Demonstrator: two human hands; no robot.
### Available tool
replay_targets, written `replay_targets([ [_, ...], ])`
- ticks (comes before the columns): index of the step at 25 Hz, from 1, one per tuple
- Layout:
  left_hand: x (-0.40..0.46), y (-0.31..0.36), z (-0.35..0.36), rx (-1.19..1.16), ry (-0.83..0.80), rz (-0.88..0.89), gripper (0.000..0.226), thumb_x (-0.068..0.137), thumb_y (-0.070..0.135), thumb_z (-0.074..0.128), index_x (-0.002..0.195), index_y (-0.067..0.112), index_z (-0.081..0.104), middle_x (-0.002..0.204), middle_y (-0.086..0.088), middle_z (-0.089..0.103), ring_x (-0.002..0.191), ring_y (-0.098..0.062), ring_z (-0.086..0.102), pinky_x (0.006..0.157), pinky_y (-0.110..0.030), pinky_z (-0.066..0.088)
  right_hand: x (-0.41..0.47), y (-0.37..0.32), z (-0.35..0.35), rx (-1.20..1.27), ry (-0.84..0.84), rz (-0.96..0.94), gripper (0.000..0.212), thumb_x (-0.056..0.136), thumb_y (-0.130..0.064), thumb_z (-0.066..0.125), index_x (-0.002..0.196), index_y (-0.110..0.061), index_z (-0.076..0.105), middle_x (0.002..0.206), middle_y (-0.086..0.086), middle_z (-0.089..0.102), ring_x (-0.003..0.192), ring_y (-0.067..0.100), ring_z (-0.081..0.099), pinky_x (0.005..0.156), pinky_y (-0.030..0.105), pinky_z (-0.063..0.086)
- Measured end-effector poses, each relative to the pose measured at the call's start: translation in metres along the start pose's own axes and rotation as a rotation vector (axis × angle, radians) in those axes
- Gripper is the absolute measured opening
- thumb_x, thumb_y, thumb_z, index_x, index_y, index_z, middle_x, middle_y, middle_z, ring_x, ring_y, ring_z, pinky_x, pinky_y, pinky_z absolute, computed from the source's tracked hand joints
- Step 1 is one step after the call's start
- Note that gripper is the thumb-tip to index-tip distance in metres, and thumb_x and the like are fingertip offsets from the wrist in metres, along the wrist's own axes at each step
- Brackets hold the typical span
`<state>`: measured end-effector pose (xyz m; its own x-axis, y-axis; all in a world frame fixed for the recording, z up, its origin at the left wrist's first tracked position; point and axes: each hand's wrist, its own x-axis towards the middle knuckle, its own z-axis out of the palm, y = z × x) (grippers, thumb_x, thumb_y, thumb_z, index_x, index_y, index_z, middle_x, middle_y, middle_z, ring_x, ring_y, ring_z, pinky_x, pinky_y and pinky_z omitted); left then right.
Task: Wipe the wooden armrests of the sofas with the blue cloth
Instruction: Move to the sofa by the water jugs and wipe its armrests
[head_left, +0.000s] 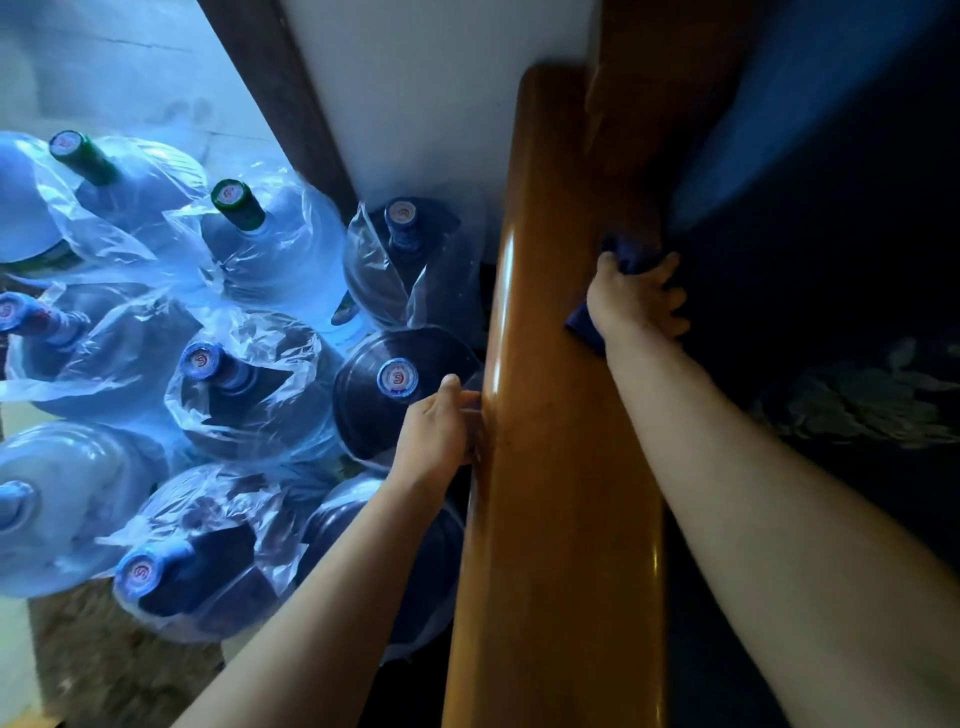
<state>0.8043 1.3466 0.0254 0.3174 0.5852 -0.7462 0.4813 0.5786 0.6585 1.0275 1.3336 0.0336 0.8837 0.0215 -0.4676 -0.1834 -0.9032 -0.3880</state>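
Where the two bare forearms reach in from the bottom edge, the wooden armrest (550, 467) runs up the middle between them, glossy, w/ a light streak along its left side. Left hand (434, 434) sits on the armrest's left edge, fingers curled round the rim, gripping the wood, nothing else in it. Further up, right hand (636, 299) is on the armrest's right (inner) side, fingers pressed together & clamped on the bunched blue cloth (584, 319), cloth showing above & below the hand, against the wood next to the dark sofa cushion (831, 270). Left of the armrest, plastic-wrapped water jugs (249, 384) crowd the floor; white wall (415, 104) beyond.
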Motion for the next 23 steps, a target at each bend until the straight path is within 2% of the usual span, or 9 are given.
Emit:
replay_targets([
  [2,-0.006,-0.011,-0.005,0.013,-0.005,-0.02,0.057,0.107,0.047,0.03,0.094,0.014,0.075,0.075,-0.001,0.079,0.067,-0.014,0.074,0.066,-0.034,0.053,-0.015,-0.013,0.015,-0.145,-0.004,-0.056,0.079,0.097,-0.067,0.032,0.161,-0.033,0.001,0.17,0.014,-0.004,0.152,0.05,-0.003,0.12,0.066,0.001],
  [4,-0.009,-0.018,-0.009,0.011,0.009,-0.037,0.058,0.107,0.047,0.031,0.1,0.008,0.074,0.08,-0.006,0.08,0.076,-0.019,0.075,0.069,-0.036,0.056,-0.041,-0.009,0.031,-0.299,0.02,-0.278,0.077,0.096,-0.068,0.03,0.161,-0.035,0.004,0.17,0.014,-0.011,0.151,0.051,-0.014,0.119,0.068,-0.007],
  [7,-0.01,-0.023,-0.016,-0.065,0.061,-0.057,0.057,0.107,0.046,0.031,0.108,0.003,0.069,0.095,-0.017,0.077,0.092,-0.032,0.073,0.082,-0.043,0.058,-0.087,0.038,0.051,-0.482,-0.011,-0.711,0.077,0.094,-0.068,0.037,0.16,-0.04,0.009,0.17,0.016,-0.006,0.15,0.053,-0.012,0.119,0.07,-0.003],
  [9,-0.013,-0.024,-0.013,-0.089,0.058,-0.072,0.057,0.107,0.046,0.03,0.112,0.002,0.067,0.096,-0.018,0.075,0.092,-0.034,0.071,0.079,-0.043,0.058,-0.106,0.086,0.048,-0.596,-0.034,-0.959,0.076,0.091,-0.067,0.044,0.158,-0.045,0.014,0.17,0.016,-0.002,0.151,0.053,-0.008,0.119,0.07,0.004],
  [11,-0.016,-0.025,-0.011,-0.077,0.044,-0.076,0.057,0.107,0.047,0.03,0.111,0.003,0.066,0.094,-0.016,0.075,0.088,-0.031,0.071,0.072,-0.039,0.057,-0.092,0.103,0.034,-0.624,-0.095,-1.051,0.075,0.09,-0.073,0.038,0.156,-0.05,0.011,0.171,0.011,-0.006,0.152,0.048,-0.011,0.121,0.066,0.004],
  [16,-0.017,-0.019,-0.003,-0.036,0.05,-0.06,0.058,0.105,0.048,0.031,0.1,0.006,0.07,0.085,-0.013,0.075,0.079,-0.027,0.069,0.068,-0.036,0.055,-0.042,0.078,0.006,-0.586,-0.021,-0.739,0.077,0.09,-0.079,0.022,0.158,-0.047,0.002,0.171,0.005,-0.009,0.154,0.041,-0.011,0.124,0.057,-0.001],
  [19,-0.022,-0.02,-0.002,-0.042,0.027,-0.066,0.058,0.105,0.048,0.031,0.103,0.004,0.07,0.085,-0.012,0.075,0.08,-0.027,0.068,0.072,-0.038,0.055,-0.077,0.087,0.027,-0.393,0.078,-0.377,0.079,0.095,-0.07,0.027,0.162,-0.034,0.005,0.171,0.011,-0.007,0.155,0.042,-0.009,0.125,0.057,-0.001],
  [21,-0.024,-0.023,-0.007,-0.085,0.021,-0.119,0.058,0.105,0.048,0.031,0.105,0.004,0.069,0.087,-0.016,0.076,0.08,-0.029,0.07,0.071,-0.04,0.057,-0.118,0.076,0.051,-0.323,0.079,-0.257,0.082,0.097,-0.068,0.03,0.162,-0.028,0.003,0.169,0.016,-0.01,0.153,0.044,-0.013,0.124,0.059,-0.006],
  [23,-0.022,-0.024,-0.018,-0.145,0.036,-0.138,0.056,0.104,0.047,0.032,0.093,0.007,0.069,0.067,-0.011,0.075,0.06,-0.022,0.071,0.051,-0.032,0.057,-0.153,0.063,0.072,-0.319,0.042,-0.31,0.081,0.096,-0.068,0.033,0.162,-0.03,0.003,0.168,0.019,-0.013,0.151,0.047,-0.018,0.122,0.062,-0.006],
])
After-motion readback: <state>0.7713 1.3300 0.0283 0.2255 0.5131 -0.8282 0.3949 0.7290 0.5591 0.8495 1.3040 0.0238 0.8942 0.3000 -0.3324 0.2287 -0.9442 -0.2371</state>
